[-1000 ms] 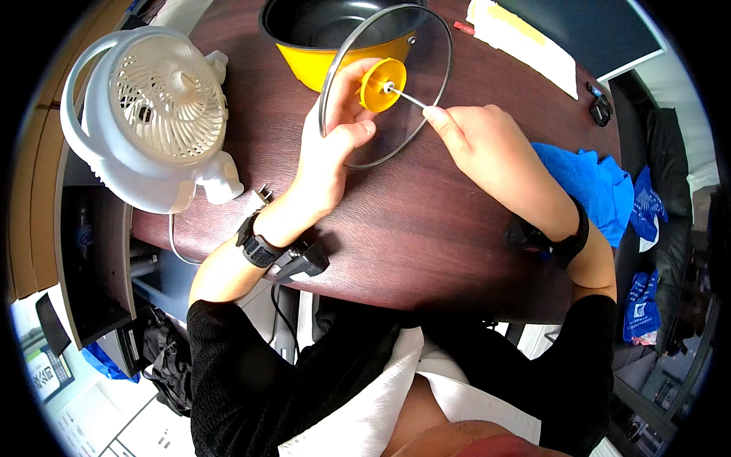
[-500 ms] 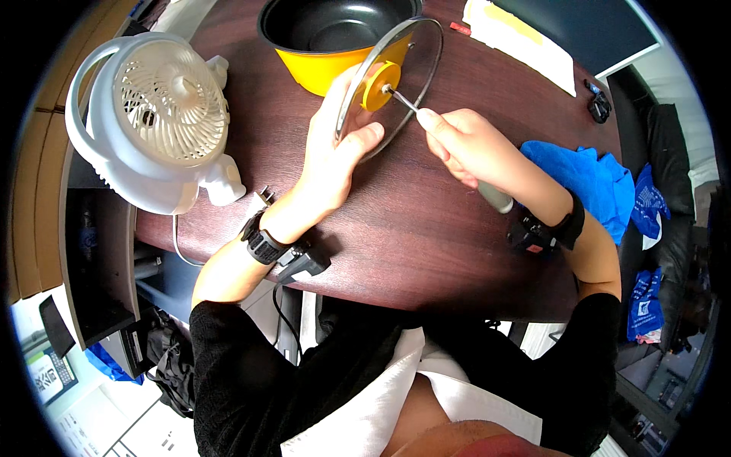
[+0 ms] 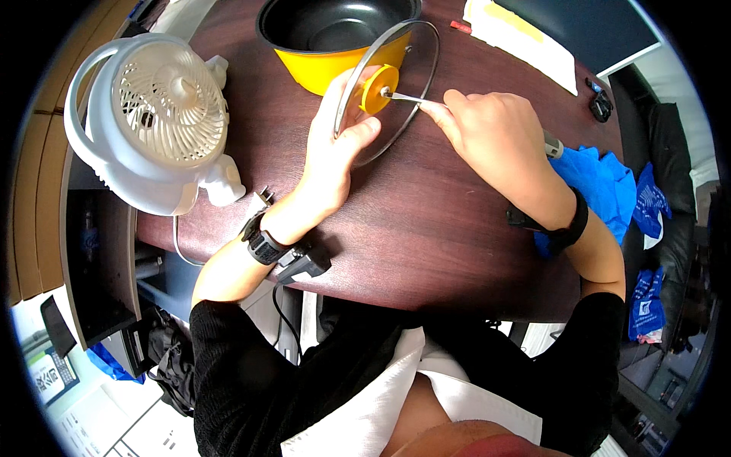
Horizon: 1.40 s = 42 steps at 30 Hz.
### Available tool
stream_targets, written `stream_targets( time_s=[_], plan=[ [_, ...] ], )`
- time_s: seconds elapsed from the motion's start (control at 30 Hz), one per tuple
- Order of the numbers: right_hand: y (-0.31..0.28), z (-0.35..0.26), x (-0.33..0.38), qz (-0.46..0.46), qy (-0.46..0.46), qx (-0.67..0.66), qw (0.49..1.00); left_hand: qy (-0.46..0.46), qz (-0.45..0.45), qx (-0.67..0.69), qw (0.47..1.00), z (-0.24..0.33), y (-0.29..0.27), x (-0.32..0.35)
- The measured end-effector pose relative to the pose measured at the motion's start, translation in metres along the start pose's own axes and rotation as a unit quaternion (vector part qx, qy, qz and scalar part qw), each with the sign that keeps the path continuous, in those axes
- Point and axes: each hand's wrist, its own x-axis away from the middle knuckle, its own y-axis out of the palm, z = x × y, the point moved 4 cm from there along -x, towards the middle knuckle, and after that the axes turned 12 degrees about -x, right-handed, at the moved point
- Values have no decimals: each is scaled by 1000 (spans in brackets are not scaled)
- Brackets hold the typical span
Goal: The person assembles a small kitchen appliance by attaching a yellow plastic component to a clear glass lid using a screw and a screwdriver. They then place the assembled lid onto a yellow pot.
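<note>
A clear glass pot lid (image 3: 435, 72) with a metal rim is tilted up on edge above the brown table (image 3: 426, 244). My left hand (image 3: 335, 152) holds it, thumb on the near side and fingers behind around the yellow knob (image 3: 372, 91). My right hand (image 3: 487, 133) is closed around a screwdriver (image 3: 405, 97), whose shaft points left through the lid's rim area. Its tip meets the screw at the knob's centre. Most of the handle is hidden by the hand; its pale end shows past the wrist side. Just behind the lid stands a yellow pot (image 3: 324, 70) with a black inside.
A white fan (image 3: 167, 107) lies face up at the left. A blue cloth (image 3: 601, 179) is under and beyond my right forearm. White and yellow paper (image 3: 525, 49) lies far right, near a small black object (image 3: 600, 105). A black adapter (image 3: 306, 263) is by my left wrist.
My right hand has turned over with the screwdriver, back of the hand now up, and its handle end has swung from near side to far right. The lid has barely shifted.
</note>
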Motion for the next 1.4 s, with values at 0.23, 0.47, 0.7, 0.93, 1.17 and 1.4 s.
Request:
stream_targets(
  time_s=[0.23, 0.47, 0.7, 0.93, 1.17, 1.4],
  plan=[
    [9, -7, -6, -21, 20, -1, 1000, 17, 11, -62, 998, 1, -4, -1],
    [26, 7, -6, -109, 139, -232, 957, 28, 21, -74, 997, 0, -5, -1],
    [44, 11, -4, -207, 288, -521, 776, 54, 28, -95, 994, 5, -7, -3],
    [44, -1, 6, -279, 368, -705, 539, 99, 30, -153, 983, 4, -9, -4],
    [47, 5, 10, -335, 365, -770, 401, 20, 19, -81, 996, 5, -10, -5],
    [26, 17, 6, -125, 150, -308, 931, -11, -1, -16, 1000, 5, -8, -6]
  ],
)
